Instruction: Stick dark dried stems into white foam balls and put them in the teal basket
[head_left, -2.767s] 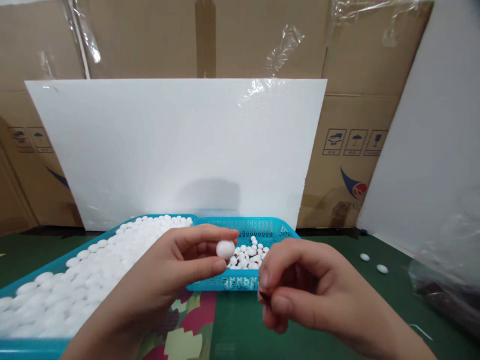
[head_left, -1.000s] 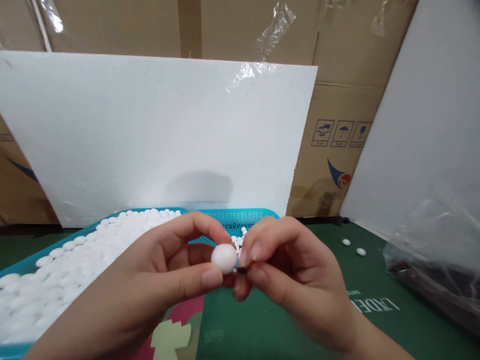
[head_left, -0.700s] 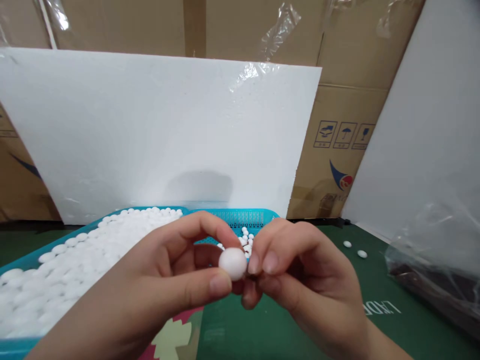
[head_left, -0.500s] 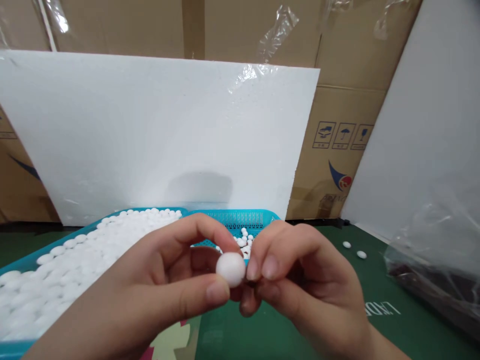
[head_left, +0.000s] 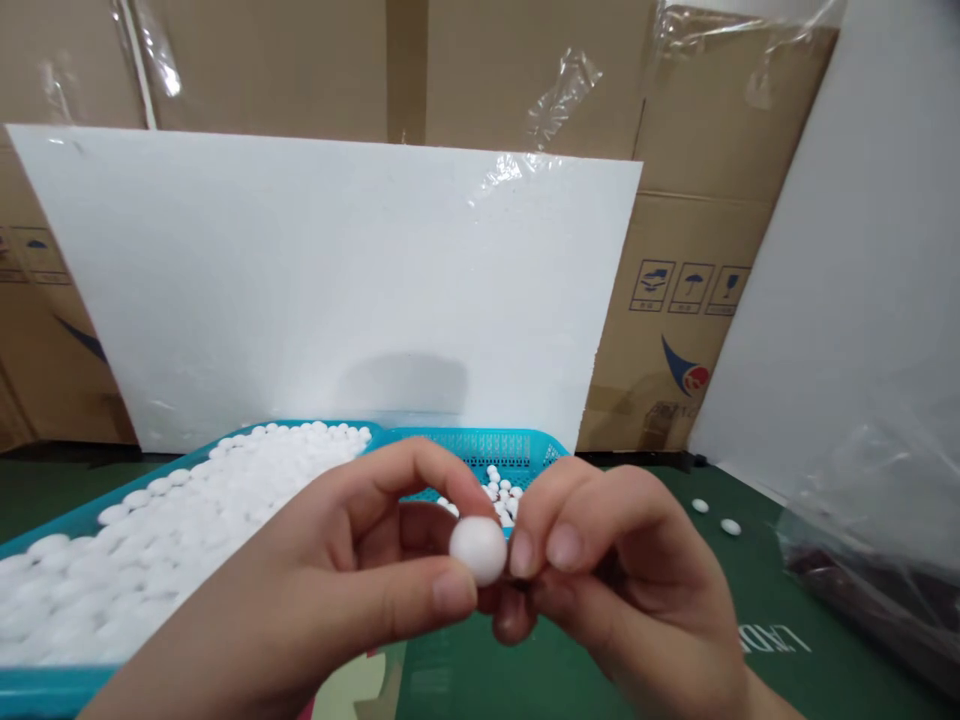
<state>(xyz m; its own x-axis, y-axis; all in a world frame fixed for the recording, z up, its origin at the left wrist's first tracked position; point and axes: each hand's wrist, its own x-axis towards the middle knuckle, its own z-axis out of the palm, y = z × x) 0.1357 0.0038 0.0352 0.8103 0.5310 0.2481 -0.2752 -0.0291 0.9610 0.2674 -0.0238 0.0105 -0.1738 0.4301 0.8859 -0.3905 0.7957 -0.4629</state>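
Observation:
Between the thumb and fingers of my left hand (head_left: pixel 375 560) is a small white ball (head_left: pixel 478 550), smooth and round. My right hand (head_left: pixel 630 570) is closed in a pinch right beside the ball's right side. Something small and dark shows at its fingertips, too hidden to name. Behind my left hand a blue basket (head_left: pixel 52 690) is heaped with many white balls (head_left: pixel 225 530). A second blue basket (head_left: pixel 480 445) stands behind both hands, with fewer white balls (head_left: pixel 504 492) in it.
Two loose white balls (head_left: pixel 730 527) lie on the green tabletop (head_left: pixel 465 670) at right. Clear plastic (head_left: pixel 877 520) covers something dark brown at the right edge. A white board (head_left: pixel 360 260) leans against cardboard boxes (head_left: pixel 517 70) at the back.
The whole view has shifted slightly, so everything appears a little lower and further right. Both hands keep the same hold, with the ball still in my left fingers.

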